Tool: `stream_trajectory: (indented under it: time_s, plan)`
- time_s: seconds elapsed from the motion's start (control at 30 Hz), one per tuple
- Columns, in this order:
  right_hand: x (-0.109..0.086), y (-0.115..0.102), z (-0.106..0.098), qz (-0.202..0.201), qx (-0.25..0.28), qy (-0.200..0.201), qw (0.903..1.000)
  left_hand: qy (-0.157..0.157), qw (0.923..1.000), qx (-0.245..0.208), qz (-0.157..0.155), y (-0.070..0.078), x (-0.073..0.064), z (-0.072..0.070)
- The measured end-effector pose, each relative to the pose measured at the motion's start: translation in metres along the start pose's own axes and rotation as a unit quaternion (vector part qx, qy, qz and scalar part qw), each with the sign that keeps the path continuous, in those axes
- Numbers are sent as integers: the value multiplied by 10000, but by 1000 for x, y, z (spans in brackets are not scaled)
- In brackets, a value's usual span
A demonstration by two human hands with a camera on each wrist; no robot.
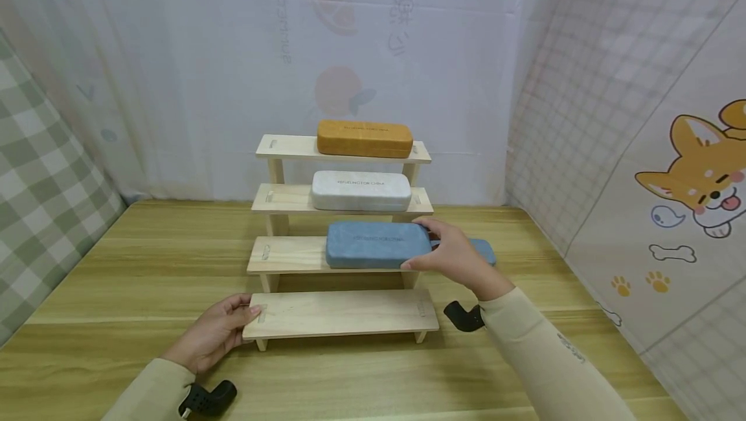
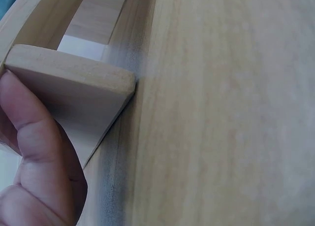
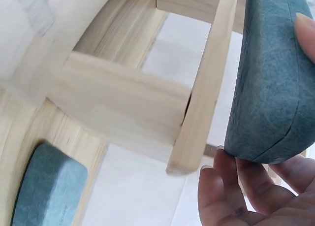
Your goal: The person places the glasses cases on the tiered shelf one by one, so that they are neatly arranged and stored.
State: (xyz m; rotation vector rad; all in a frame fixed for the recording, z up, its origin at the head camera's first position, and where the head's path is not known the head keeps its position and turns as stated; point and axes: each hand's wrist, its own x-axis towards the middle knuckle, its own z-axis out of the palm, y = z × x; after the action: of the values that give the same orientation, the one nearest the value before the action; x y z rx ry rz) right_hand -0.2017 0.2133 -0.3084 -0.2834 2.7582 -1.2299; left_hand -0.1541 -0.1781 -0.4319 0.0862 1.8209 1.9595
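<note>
My right hand [image 1: 457,258] grips the right end of a blue glasses case [image 1: 373,246], thumb at its front and fingers behind. This case lies over the second-lowest step of a four-tier wooden display stand [image 1: 291,254]. In the right wrist view the fingertips [image 3: 224,169] curl around the end of the blue case [image 3: 270,83], beside the step's edge. At the lowest step [image 1: 344,315], my left hand [image 1: 212,333] pinches the left end, thumb on top. From the left wrist, its curled finger [image 2: 37,137] shows against the stand's wooden leg [image 2: 74,93].
An orange glasses case [image 1: 364,139] sits on the top step and a white one [image 1: 361,192] on the step below. Another blue case [image 1: 482,251] lies on the wooden table [image 1: 146,265], right of the stand and partly behind my right hand. Printed curtains [image 1: 204,84] enclose the table.
</note>
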Motion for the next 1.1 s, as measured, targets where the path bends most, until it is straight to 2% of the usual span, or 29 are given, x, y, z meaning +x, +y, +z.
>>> stream_trajectory:
  time_s: [0.5,1.1]
  plan:
    - [10,-10,16,142,34,-107,9998,-26,10000,46,11,1,0,1]
    - [15,-16,17,341,-179,-443,9983,-48,10000,16,55,0,0,0]
